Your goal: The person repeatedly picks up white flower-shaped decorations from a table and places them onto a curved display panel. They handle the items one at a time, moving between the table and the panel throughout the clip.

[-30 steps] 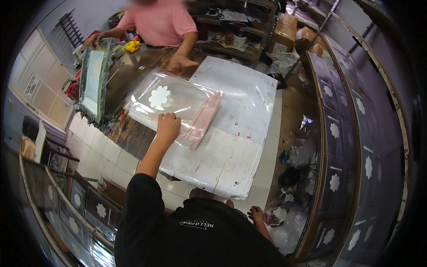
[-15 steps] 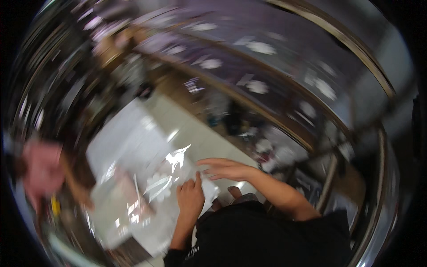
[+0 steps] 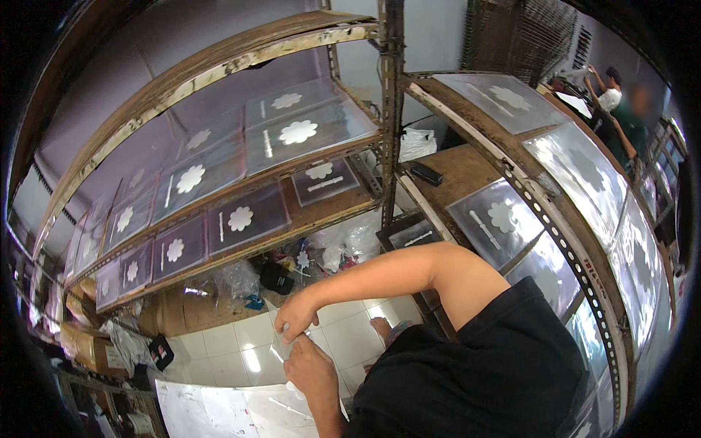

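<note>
My left hand (image 3: 312, 372) is raised with its fingers curled together beside the edge of a white-covered table (image 3: 212, 416). My right hand (image 3: 296, 315) reaches across from the right, its fingers bent down and almost meeting the left fingertips. Both hands look closed in a pinch, but what lies between the fingers, if anything, I cannot make out. Partly hidden by my left forearm, a pale narrow strip (image 3: 290, 406) lies on the table. On the shelf ahead are several clear plastic sheets (image 3: 321, 139), with white flower-shaped pieces (image 3: 299, 132) and thin strips on them.
A metal-framed rack (image 3: 577, 252) on my right bears more clear sheets. A black case (image 3: 426, 173) sits on its wooden shelf. Plastic bags (image 3: 358, 237) and a black cap-like item (image 3: 276, 277) lie under the front shelf. Cardboard boxes (image 3: 91, 347) stand at left. Two people are far right.
My view has swung right, from the table and a pink-clothed person to the shelves. My right hand's outstretched fingers have bent down towards my left hand. The blur has cleared.
</note>
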{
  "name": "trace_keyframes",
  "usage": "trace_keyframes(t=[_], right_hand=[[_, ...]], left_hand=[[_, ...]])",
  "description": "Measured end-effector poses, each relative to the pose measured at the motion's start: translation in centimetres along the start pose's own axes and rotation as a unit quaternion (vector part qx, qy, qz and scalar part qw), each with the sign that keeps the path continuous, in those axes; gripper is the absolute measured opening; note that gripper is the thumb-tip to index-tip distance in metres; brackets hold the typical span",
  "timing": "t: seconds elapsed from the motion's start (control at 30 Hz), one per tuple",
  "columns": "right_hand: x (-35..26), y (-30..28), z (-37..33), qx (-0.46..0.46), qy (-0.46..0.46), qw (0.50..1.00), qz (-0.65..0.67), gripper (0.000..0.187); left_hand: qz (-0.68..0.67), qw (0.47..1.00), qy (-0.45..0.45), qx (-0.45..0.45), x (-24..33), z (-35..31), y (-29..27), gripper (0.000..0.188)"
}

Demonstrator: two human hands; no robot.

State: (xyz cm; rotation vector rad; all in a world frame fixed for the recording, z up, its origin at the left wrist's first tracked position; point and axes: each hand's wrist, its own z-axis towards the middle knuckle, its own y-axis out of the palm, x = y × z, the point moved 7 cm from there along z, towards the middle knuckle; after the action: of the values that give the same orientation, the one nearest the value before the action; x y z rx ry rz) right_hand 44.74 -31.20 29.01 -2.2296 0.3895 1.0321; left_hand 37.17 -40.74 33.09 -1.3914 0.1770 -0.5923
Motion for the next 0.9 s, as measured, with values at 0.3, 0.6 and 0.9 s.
trace_keyframes(t=[0.3, 0.6, 0.9], right_hand=[[-0.9, -10.6, -7.1, 0.127, -0.07, 0.983, -0.112, 0.021], [-10.3, -26.1, -37.6, 0.331, 0.031, 0.94, -0.079, 0.025], [1.0, -31.1, -67.4, 0.551, 0.29, 0.782, -0.037, 0.02]], left_hand=[[-0.22, 0.963, 0.152, 0.029, 8.1, 3.8, -5.8, 0.066], [-0.377, 0.866, 0.207, 0.253, 5.8, 5.0, -9.0, 0.068], [-0.343, 0.916, 0.133, 0.158, 6.1, 11.1, 1.8, 0.035]])
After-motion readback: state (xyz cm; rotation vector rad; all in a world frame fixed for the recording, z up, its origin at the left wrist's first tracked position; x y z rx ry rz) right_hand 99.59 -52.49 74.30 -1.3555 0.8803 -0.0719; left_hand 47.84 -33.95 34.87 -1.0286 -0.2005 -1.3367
